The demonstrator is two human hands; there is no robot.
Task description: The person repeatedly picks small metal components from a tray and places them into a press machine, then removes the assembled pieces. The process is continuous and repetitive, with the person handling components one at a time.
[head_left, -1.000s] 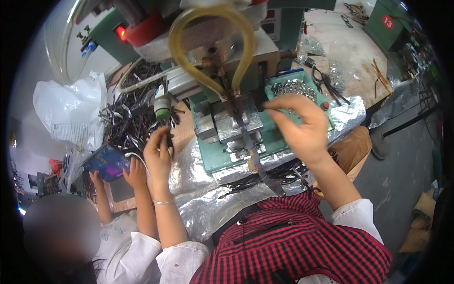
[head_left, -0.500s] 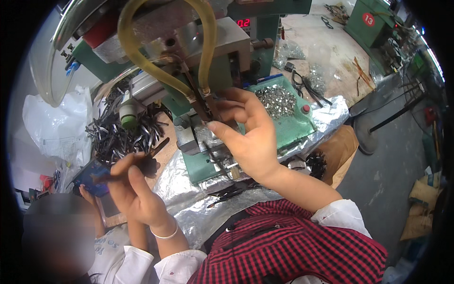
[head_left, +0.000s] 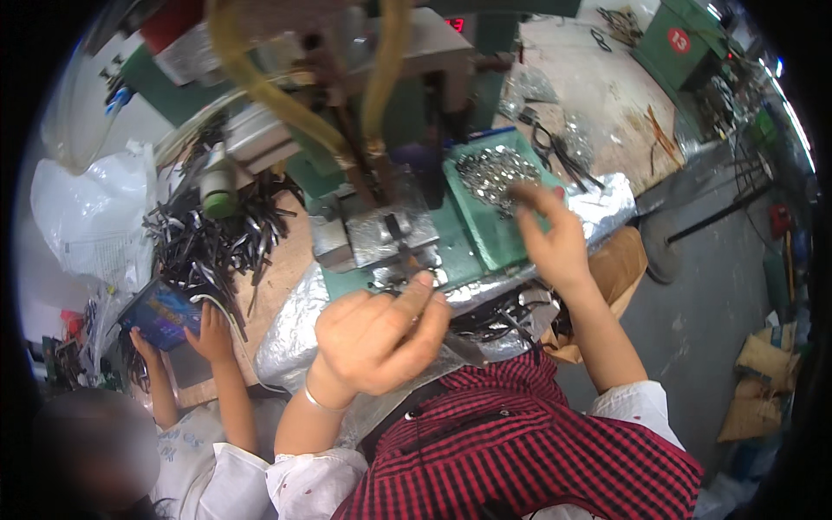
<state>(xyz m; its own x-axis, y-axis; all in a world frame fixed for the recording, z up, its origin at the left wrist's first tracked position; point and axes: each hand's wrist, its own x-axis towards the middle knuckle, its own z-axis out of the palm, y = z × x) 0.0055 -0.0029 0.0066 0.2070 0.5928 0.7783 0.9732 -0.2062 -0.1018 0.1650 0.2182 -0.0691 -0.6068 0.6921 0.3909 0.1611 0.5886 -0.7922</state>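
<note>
My left hand (head_left: 381,338) is closed just in front of the metal fixture (head_left: 394,232) of a green press. Its fingers pinch a thin dark strip (head_left: 411,260), mostly hidden by the hand, with one end near the fixture. Over on the right, my right hand (head_left: 559,247) reaches over the green tray (head_left: 494,247), thumb and forefinger apart, fingertips blurred beside a heap of small shiny metal pieces (head_left: 494,173). I see nothing held in it.
Yellow hoses (head_left: 387,78) loop down to the press head. A pile of dark strips (head_left: 217,234) lies left of it. Another person's hands (head_left: 211,334) hold a tablet-like screen (head_left: 165,314) at the left. Silver foil (head_left: 295,334) covers the bench edge.
My right hand has left the press head and moved right to the tray. My left hand has come in from the left to the front of the fixture, with the strip.
</note>
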